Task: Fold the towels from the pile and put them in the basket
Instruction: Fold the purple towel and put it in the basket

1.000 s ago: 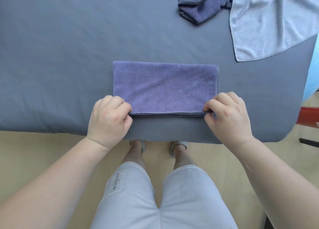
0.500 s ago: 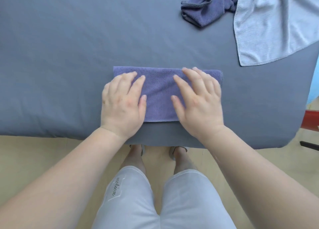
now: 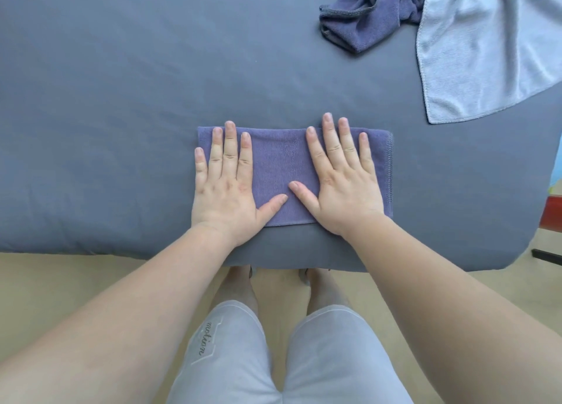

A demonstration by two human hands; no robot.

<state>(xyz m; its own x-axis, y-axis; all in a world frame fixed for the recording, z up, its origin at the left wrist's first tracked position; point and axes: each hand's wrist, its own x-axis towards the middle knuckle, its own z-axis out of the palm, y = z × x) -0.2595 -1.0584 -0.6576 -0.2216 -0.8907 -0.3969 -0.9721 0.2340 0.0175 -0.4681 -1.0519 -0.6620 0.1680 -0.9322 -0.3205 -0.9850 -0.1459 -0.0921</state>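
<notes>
A purple towel [image 3: 281, 166], folded into a flat rectangle, lies near the front edge of the grey bed [image 3: 121, 99]. My left hand [image 3: 226, 184] rests flat on its left half, fingers spread and pointing away from me. Flat on the right half lies my right hand [image 3: 343, 181], fingers also apart. Neither hand grips anything. At the far right sit a crumpled dark purple towel [image 3: 365, 17] and a spread light grey towel [image 3: 480, 44]. No basket is in view.
The bed's front edge [image 3: 91, 251] runs just below my wrists, with wooden floor [image 3: 60, 275] beneath. A red object [image 3: 552, 215] and a dark bar [image 3: 547, 256] stand beside the bed's right corner. My legs in light shorts are below.
My hands let go of the towel's near edge, moved onto its top and slid forward and apart, now lying flat with fingertips at the far edge.
</notes>
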